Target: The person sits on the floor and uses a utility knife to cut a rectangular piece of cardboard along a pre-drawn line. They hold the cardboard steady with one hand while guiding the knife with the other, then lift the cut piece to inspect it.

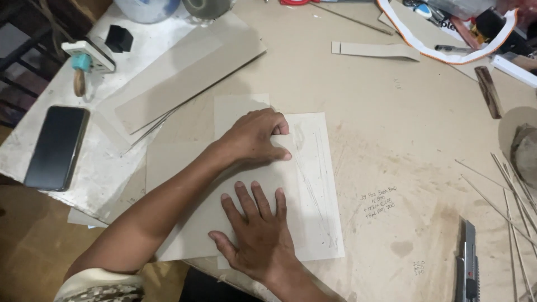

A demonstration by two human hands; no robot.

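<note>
The right hand [260, 235] is lying flat, fingers spread, pressing on a sheet of grey cardboard [184, 223] at the near edge of the table [391, 128]. Just beyond it, the left hand [254, 137] is resting with curled fingers on the same sheet, gripping nothing that shows. The two hands are close together but apart. Under the cardboard, a pale scored board [319, 190] is showing. A utility knife [469, 263] is lying to the right, thin sticks [514, 207] beside it. Farther left, a black phone [56, 146] is resting; long cardboard strips [184, 78] are lying beyond.
</note>
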